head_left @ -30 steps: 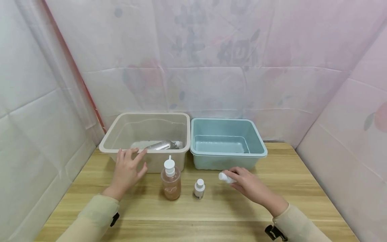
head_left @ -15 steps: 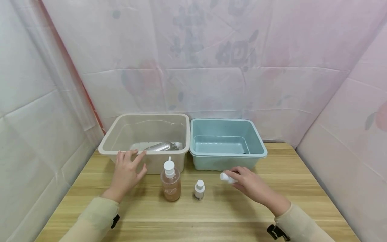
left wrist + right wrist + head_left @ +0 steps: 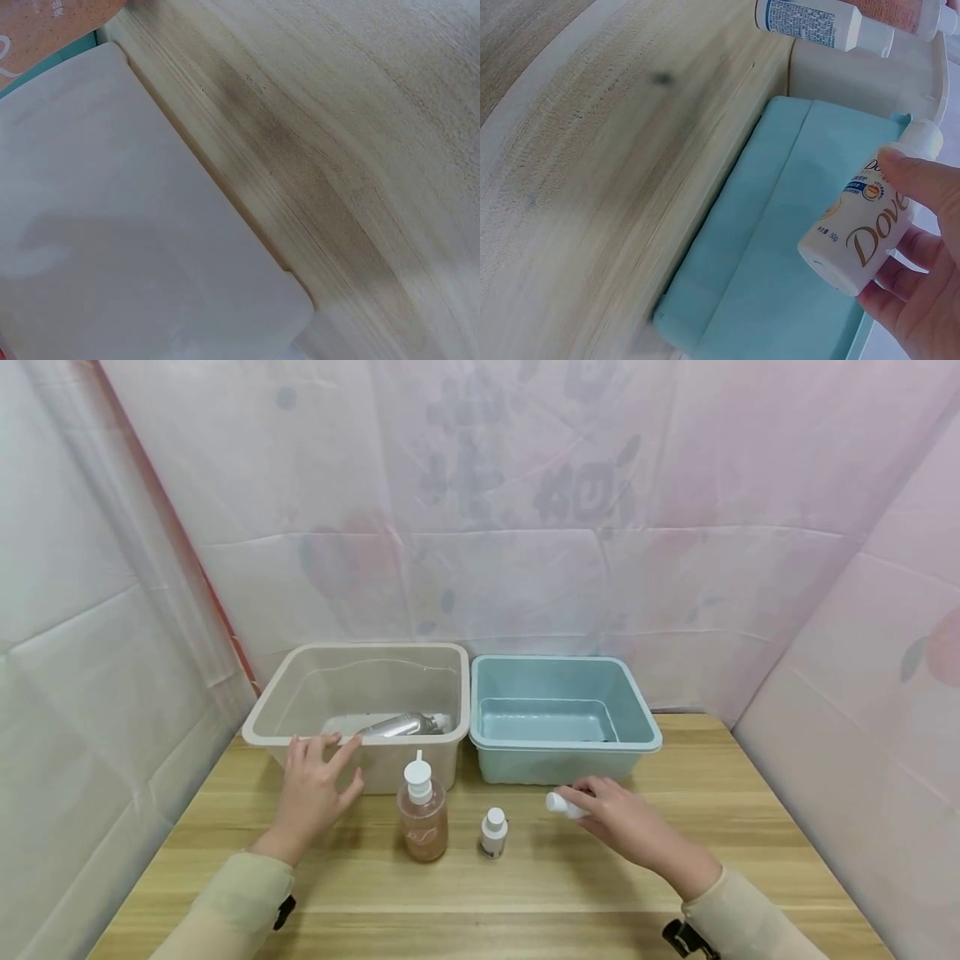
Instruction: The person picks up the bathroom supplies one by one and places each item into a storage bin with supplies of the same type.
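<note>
Wood-grain table [image 3: 480, 902] is bearing two bins: beige bin [image 3: 375, 681] left, teal bin [image 3: 558, 766] just beside it. Pump bottle [image 3: 423, 827] is standing before the beige one; clear bottle [image 3: 401, 725] is lying inside. Left hand [image 3: 311, 789], fingers loosely spread, is resting at its front rim, gripping nothing. Right hand [image 3: 618, 814] is gripping tilted Dove bottle [image 3: 866, 214] near teal front wall. Small white bottle [image 3: 493, 835] is standing between hands.

Can't really tell what kind of building it's in, but this looks like a little makeshift booth, since creased printed sheets [image 3: 510, 581] hang round three sides of a wood-grain table [image 3: 480, 893] with tubs [image 3: 540, 765] and toiletry bottles [image 3: 424, 831] on it.
</note>
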Action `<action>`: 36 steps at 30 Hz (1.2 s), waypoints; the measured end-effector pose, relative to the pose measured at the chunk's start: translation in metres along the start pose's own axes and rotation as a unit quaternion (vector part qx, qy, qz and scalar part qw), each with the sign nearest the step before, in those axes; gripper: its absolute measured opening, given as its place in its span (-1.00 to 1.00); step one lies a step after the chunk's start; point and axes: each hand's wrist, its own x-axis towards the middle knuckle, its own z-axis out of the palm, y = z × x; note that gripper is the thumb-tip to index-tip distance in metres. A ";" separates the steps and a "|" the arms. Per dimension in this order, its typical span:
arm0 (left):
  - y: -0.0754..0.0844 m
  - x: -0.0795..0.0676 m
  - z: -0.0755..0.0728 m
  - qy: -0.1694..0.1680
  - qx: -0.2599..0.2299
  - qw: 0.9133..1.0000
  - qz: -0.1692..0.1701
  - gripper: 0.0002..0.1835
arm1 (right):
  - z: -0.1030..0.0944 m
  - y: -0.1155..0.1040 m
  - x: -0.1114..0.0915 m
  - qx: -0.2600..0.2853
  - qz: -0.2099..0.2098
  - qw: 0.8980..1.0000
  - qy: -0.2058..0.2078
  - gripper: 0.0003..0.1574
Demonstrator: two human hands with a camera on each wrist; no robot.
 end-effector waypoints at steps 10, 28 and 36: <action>-0.001 0.000 -0.001 -0.002 0.008 1.000 0.000 -0.53 | 0.002 -0.001 0.001 0.001 -0.003 1.000 0.002 -0.36; -0.002 0.000 0.000 -0.001 0.008 1.000 0.005 -0.55 | 0.003 -0.001 0.000 -0.001 -0.007 1.000 0.002 -0.36; -0.002 0.001 -0.001 -0.009 0.011 1.000 0.003 -0.56 | 0.005 -0.003 -0.001 -0.011 -0.013 1.000 0.010 -0.34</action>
